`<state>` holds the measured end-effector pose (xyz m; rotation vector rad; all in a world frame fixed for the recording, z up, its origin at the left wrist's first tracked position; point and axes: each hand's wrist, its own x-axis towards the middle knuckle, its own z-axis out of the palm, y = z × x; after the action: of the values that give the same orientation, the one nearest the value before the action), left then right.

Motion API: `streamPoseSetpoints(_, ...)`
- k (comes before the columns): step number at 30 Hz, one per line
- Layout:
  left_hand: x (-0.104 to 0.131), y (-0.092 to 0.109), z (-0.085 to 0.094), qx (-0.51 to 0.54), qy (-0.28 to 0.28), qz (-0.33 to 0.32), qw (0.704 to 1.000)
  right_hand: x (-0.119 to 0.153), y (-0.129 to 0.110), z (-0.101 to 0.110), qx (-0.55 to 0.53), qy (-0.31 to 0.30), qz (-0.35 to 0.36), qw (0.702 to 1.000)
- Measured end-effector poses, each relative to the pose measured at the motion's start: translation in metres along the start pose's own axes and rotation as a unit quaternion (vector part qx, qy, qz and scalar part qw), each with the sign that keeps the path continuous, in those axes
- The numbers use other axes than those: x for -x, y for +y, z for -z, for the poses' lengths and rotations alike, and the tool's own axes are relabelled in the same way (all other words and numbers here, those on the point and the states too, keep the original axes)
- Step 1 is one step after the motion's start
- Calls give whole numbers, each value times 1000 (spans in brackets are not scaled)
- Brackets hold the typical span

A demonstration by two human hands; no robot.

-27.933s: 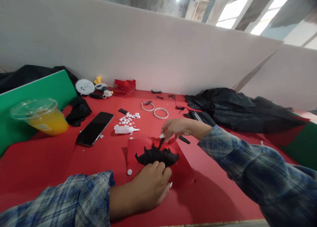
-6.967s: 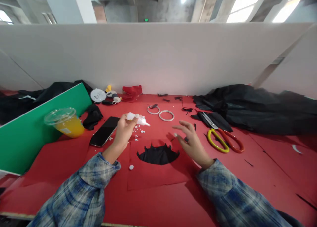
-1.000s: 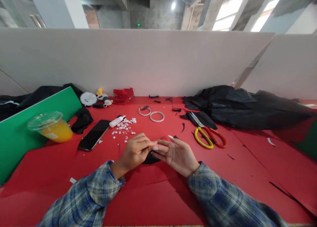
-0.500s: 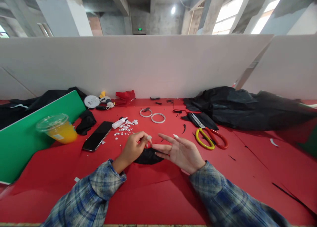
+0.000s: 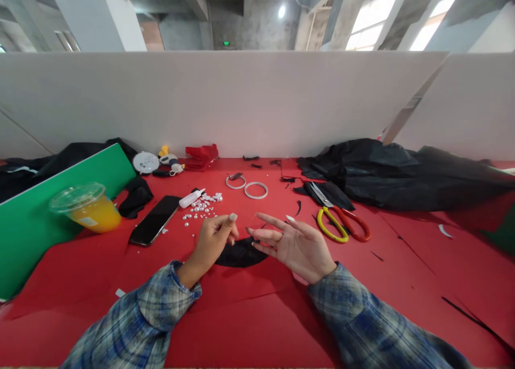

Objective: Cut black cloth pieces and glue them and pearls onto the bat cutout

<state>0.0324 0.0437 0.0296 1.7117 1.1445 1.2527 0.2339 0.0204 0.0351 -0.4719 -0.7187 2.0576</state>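
Observation:
My left hand [image 5: 213, 241] is closed, thumb against the curled fingers. Whether anything small sits in that pinch I cannot make out. Facing it, my right hand [image 5: 300, 245] is open, palm turned inward and fingers stretched apart, holding nothing visible. A gap separates the two hands. Beneath them lies a curved piece of black fabric [image 5: 240, 254] on the red table, partly hidden by the fingers. Loose white pearl beads [image 5: 203, 205] lie just beyond my left hand, beside a small white squeeze bottle [image 5: 190, 199].
A phone [image 5: 155, 220] and a cup of orange drink [image 5: 96, 213] stand left, by a green board [image 5: 24, 235]. Two pale rings [image 5: 256, 197] lie ahead. Scissors [image 5: 333, 224] with yellow and red handles and a heap of black fabric [image 5: 386, 176] are right. A white partition [image 5: 249, 106] closes the back.
My left hand has drawn away to the left, widening the gap between the hands. My right hand stays nearly in place with its fingers spread.

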Motion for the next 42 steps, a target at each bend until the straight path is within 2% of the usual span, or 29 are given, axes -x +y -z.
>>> streamPoseSetpoints(7,7,0,-5,34,1,-67,997,0,4,2,-20,10,57,998)
streamPoseSetpoints(12,11,2,-6,52,3,-38,998,3,6,0,-7,-16,65,998)
streamPoseSetpoints(15,12,1,-8,116,-23,6,993,4,7,-1,4,-40,55,998)
streamPoseSetpoints(18,13,-2,-14,244,-88,77,963,5,10,-2,8,-67,27,997)
streamPoseSetpoints(21,13,-2,-18,360,-167,153,905,7,10,-7,43,-113,-21,992)
streamPoseSetpoints(22,12,-1,-17,386,-188,178,885,7,8,-8,68,-110,-20,991)
streamPoseSetpoints(23,10,1,-15,407,-204,203,867,7,5,-8,99,-82,4,992)
streamPoseSetpoints(24,7,3,-10,423,-211,222,852,6,1,-7,132,-26,54,989)
streamPoseSetpoints(25,2,5,-4,436,-203,235,844,5,-4,-3,163,53,128,977)
streamPoseSetpoints(26,-3,7,5,447,-181,240,842,3,-10,1,185,145,212,949)
streamPoseSetpoints(27,-10,8,14,458,-136,233,847,1,-15,7,202,232,286,907)
streamPoseSetpoints(28,-17,9,25,471,-63,214,854,-2,-20,15,212,300,344,864)
streamPoseSetpoints(29,-24,7,34,481,19,194,855,-4,-24,22,221,344,374,832)
streamPoseSetpoints(30,-30,5,43,484,96,188,849,-6,-26,29,234,367,384,814)
streamPoseSetpoints(31,-35,2,50,481,155,193,841,-9,-26,35,254,369,381,808)
streamPoseSetpoints(33,-42,-4,57,470,201,205,835,-12,-23,42,317,335,358,812)
streamPoseSetpoints(35,-43,-8,55,455,183,205,847,-14,-16,42,400,274,336,807)
streamPoseSetpoints(37,-38,-5,44,445,121,206,863,-14,-8,34,498,204,334,774)
streamPoseSetpoints(39,-31,4,29,445,52,202,871,-13,2,19,608,138,348,700)
streamPoseSetpoints(42,-16,26,3,479,-20,157,864,-13,21,-11,753,74,380,532)
